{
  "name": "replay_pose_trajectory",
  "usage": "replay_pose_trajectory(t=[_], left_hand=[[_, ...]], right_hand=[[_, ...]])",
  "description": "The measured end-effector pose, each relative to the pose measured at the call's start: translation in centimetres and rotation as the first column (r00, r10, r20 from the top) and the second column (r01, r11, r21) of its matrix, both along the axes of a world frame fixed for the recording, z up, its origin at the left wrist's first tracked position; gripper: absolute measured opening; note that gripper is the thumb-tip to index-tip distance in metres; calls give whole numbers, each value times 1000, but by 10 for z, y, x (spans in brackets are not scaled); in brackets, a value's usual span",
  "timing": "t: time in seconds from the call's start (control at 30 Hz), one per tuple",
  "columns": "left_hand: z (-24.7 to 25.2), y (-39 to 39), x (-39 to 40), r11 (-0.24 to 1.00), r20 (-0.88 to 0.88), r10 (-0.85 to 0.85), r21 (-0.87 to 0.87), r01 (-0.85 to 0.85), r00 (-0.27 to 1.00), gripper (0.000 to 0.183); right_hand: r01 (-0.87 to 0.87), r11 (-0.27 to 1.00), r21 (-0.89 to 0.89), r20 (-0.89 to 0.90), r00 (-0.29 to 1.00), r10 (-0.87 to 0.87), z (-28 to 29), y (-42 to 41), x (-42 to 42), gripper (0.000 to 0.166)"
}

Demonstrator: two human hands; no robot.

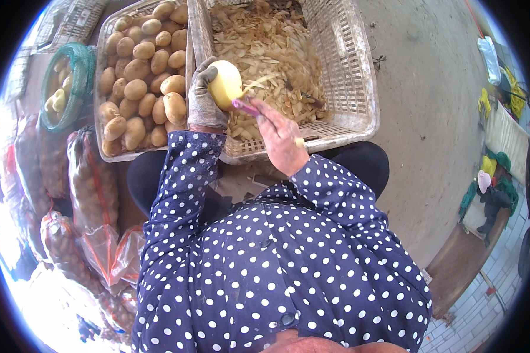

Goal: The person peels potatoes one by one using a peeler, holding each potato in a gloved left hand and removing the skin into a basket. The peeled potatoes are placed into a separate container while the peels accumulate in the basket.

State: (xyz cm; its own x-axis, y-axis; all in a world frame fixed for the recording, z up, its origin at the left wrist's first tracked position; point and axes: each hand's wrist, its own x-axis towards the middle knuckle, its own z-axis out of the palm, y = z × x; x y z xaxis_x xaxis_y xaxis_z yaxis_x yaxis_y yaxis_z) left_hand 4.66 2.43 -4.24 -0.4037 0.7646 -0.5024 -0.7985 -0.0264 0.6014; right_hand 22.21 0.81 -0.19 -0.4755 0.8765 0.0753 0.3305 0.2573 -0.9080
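Observation:
A grey work glove covers my left hand (205, 99), which grips a large potato (226, 84) whose visible side is peeled to pale yellow. Bare, my right hand (282, 137) holds a purple peeler (246, 107) against the potato's lower right edge. A thin strip of peel (258, 83) sticks out beside the blade. Both hands are above the near left part of a plastic crate (349, 66) holding a thick layer of potato peelings (265, 48). Left of it, unpeeled potatoes (137, 70) fill another crate (100, 145).
A green mesh bag (88, 75) with peeled potatoes stands at the far left. Below it are filled sacks (92, 176) with red stripes and clear plastic. Concrete floor (419, 88) stretches to the right, where a brown bench (468, 264) carries cloths and netting.

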Motion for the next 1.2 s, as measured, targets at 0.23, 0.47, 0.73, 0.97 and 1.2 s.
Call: replay_pose_trajectory(t=[0.23,0.47,0.73,0.97,1.2], left_hand=[[-6,3,-1,996,225,-79,62,67,971,45],[5,3,1,988,315,-145,89,123,938,37],[-2,-1,21,982,114,-183,77,175,977,35],[-4,5,6,1000,5,-14,-23,14,1000,33],[11,3,8,993,224,-113,7,114,968,38]], right_hand=[[-84,819,-568,-237,969,-65,-4,-37,12,38],[-17,727,-686,-296,919,-259,25,13,33,32],[109,987,-118,-65,991,-118,-7,50,-7,29],[44,992,-117,16,999,-42,-4,-15,10,35],[128,874,-469,-157,962,-225,-6,-4,26,31]])
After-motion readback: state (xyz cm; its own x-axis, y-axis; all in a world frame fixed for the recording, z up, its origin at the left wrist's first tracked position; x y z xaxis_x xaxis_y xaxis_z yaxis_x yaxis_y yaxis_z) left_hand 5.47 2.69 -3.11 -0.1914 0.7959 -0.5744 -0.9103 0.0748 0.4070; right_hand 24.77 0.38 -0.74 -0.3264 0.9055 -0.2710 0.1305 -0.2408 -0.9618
